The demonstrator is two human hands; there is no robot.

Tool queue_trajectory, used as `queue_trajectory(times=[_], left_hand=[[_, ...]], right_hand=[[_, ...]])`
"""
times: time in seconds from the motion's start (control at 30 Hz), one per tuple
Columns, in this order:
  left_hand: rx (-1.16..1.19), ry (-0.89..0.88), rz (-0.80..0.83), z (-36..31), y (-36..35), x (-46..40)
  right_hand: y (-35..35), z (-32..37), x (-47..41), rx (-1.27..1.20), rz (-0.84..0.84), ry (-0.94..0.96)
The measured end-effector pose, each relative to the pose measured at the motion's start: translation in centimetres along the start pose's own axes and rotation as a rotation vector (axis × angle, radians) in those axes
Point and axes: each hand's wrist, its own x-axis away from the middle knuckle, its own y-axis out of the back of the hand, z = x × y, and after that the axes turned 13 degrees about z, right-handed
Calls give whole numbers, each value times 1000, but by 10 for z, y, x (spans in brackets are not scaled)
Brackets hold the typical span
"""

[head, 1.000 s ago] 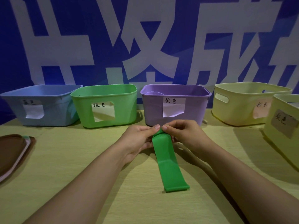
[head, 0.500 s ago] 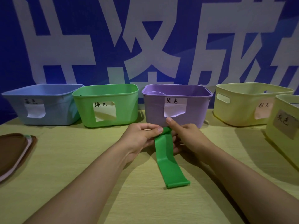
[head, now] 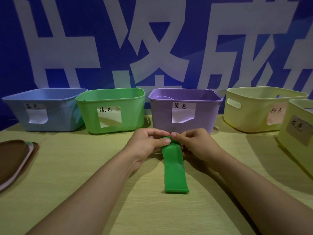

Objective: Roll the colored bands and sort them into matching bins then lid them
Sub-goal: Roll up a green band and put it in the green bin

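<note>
Little of the task is judged to be done. On the table (head: 67, 192) five open bins are lined up before the blue banner (head: 169, 39): a blue bin (head: 55, 119), a green bin (head: 132, 116), a purple bin (head: 203, 119), and two pale yellow bins (head: 250, 114) (head: 294, 143), each marked with a handwritten paper label. None is lidded; a stack of lids (head: 13, 160) is left at the table's left edge. A pale curved shape is glimpsed inside the purple bin, but what it is cannot be told, and the other bins' contents are hidden. The green band (head: 174, 170) is laid out along the table in front of the purple bin, its far end pinched by the left hand (head: 147, 145) and the right hand (head: 194, 145), fingertips curled onto it where the roll is being started. Most of the band is still flat, so the rolling, the drop into the green bin and all lidding are left.
</note>
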Motion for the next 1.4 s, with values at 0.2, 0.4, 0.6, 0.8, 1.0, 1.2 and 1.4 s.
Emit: queue_trajectory(times=[0.2, 0.4, 0.6, 0.8, 1.0, 1.2, 1.4], left_hand=[[7, -6, 20, -1, 0, 1], [95, 42, 78, -5, -1, 3], [34, 99, 76, -3, -5, 3], [-29, 61, 37, 0, -1, 0], [-30, 9, 9, 0, 0, 0], [-24, -12, 13, 0, 0, -1], [-32, -22, 17, 2, 0, -2]], right_hand=[[2, -3, -3, -69, 24, 29], [5, -4, -3, -55, 44, 55], [4, -4, -4, -78, 67, 113], [2, 0, 0, -93, 69, 119], [-2, 5, 6, -207, 104, 62], [-5, 9, 9, -251, 59, -25], [-4, 10, 8, -152, 31, -36]])
